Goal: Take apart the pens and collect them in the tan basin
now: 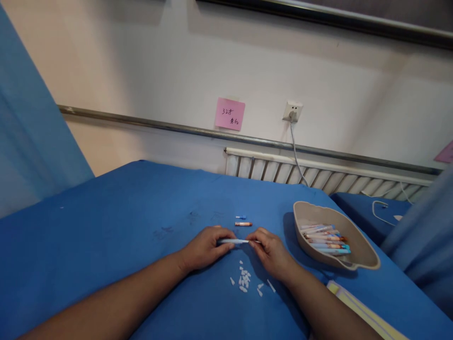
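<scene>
My left hand [208, 245] is closed around the body of a slim, pale-blue pen [230, 241], held level above the blue cloth. At the pen's right end, the fingertips of my right hand [271, 252] pinch its thin white tip. Whether that tip is a separate piece I cannot tell. Just beyond my hands lie a short tube with an orange-brown end [243, 224] and a small blue-and-white pen part [241, 217]. Nearer to me, between my forearms, several small white cone-shaped pieces [244, 278] are scattered in a loose heap.
To the right stands a beige basin [368, 257] with several pens [325, 241] in it. A yellow-and-white flat item [357, 307] lies by my right forearm. Behind the blue-covered table [106, 212] are a radiator [272, 169] and a plugged-in cable [295, 151]. Blue curtains [31, 118] flank both sides.
</scene>
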`<action>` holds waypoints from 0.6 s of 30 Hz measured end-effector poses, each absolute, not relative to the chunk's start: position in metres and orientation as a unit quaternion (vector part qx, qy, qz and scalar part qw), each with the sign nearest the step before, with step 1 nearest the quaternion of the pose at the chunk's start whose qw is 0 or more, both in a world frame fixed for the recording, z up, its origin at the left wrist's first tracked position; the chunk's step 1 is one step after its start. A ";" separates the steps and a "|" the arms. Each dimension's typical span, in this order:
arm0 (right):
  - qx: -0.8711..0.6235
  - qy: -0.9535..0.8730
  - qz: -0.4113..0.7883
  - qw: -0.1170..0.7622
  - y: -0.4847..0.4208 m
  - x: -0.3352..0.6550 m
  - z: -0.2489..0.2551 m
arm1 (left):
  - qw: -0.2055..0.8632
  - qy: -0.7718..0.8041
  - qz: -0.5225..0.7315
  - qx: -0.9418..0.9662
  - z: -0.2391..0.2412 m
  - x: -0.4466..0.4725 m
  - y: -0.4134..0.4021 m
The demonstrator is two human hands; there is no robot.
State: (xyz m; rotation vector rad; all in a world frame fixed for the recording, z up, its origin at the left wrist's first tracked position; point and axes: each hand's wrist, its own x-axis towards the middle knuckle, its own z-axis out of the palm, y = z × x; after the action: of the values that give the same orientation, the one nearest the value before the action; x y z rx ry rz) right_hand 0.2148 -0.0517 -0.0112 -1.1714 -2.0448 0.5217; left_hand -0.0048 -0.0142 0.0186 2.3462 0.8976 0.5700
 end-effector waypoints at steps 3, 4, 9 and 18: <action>-0.442 -0.777 0.242 0.378 -0.058 0.204 -0.009 | 0.293 0.318 0.209 0.877 0.020 0.001 -0.022; -0.434 -0.772 0.257 0.387 -0.062 0.201 -0.007 | 0.298 0.314 0.210 0.877 0.020 0.002 -0.024; -0.388 -0.778 0.311 0.384 -0.078 0.190 0.007 | 0.318 0.285 0.208 0.880 0.018 0.005 -0.029; -0.327 -0.730 0.406 0.442 -0.083 0.192 0.014 | 0.314 0.282 0.191 0.886 0.015 0.002 -0.030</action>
State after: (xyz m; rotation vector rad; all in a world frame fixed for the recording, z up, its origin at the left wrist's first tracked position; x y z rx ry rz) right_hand 0.1921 -0.0826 0.0142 -0.8116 -1.8112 1.0069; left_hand 0.0019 -0.0296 0.0149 2.3371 0.7427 0.5026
